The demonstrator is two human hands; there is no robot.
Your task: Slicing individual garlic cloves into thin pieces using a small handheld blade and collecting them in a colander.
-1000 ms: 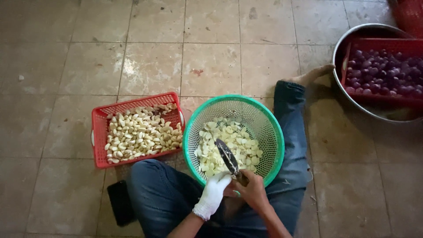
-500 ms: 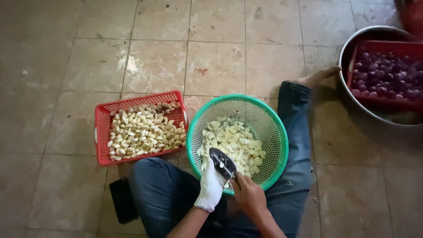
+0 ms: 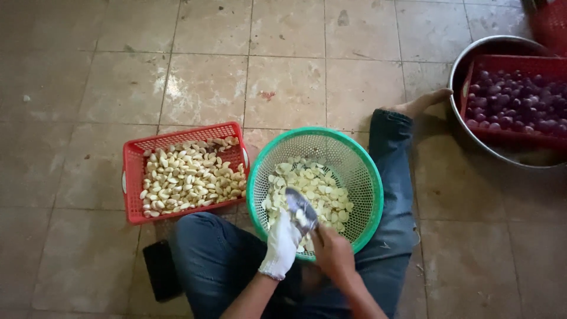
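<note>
Both hands work over the green basket (image 3: 348, 171): right hand (image 3: 333, 253) fingers clench a knife (image 3: 301, 210); gloved left hand (image 3: 282, 243) fingers pinch a garlic clove beside its blade.

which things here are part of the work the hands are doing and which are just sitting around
In use: left hand in white glove, right hand, knife, green basket of peeled garlic, red basket of garlic cloves.

Lying about: metal basin, red crate of purple onions, black object.
</note>
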